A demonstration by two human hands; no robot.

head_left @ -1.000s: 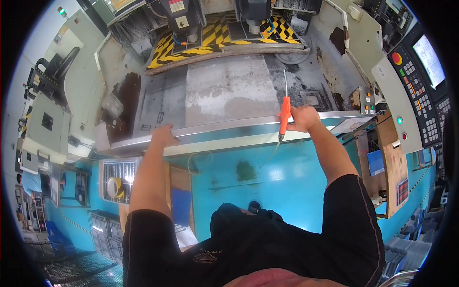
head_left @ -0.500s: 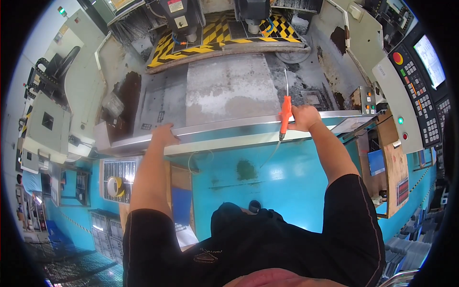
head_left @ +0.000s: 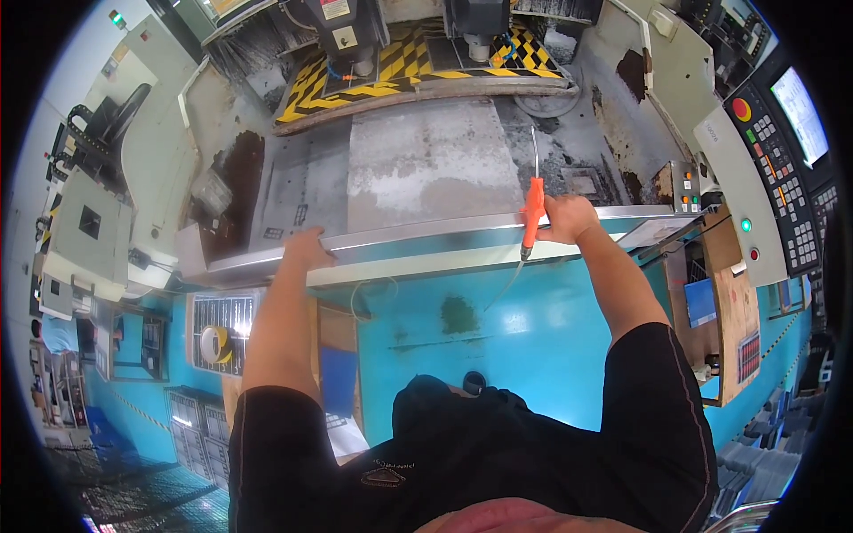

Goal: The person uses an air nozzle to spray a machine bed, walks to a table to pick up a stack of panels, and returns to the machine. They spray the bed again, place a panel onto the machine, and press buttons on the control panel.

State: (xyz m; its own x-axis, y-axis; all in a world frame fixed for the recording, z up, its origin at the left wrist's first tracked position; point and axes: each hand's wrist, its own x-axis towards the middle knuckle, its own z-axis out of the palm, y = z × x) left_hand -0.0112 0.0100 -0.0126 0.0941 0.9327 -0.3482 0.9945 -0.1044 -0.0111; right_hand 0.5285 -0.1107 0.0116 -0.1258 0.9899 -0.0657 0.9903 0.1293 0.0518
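Observation:
My right hand (head_left: pixel 571 218) is closed round an orange air blow gun (head_left: pixel 534 210) at the metal front edge (head_left: pixel 418 233) of a milling machine. The gun's thin silver nozzle points away from me over the machine bed, and a pale hose hangs from its lower end. Farther left, my left hand (head_left: pixel 307 250) grips the same edge, thumb on the near side and fingers over the top; its fingertips are partly hidden. Beyond the edge lies a wet, grey-white bed plate (head_left: pixel 431 160).
Two spindle heads (head_left: pixel 351 35) hang over a ledge with yellow-black striping (head_left: pixel 418 67). A control panel (head_left: pixel 773 169) with a screen and red button stands at the right. Wooden carts (head_left: pixel 736 329) and a rack with a tape roll (head_left: pixel 213 345) flank me above a blue floor (head_left: pixel 533 355).
The view has shifted very slightly. Both hands keep their places on the edge, and the blow gun stays in my right hand.

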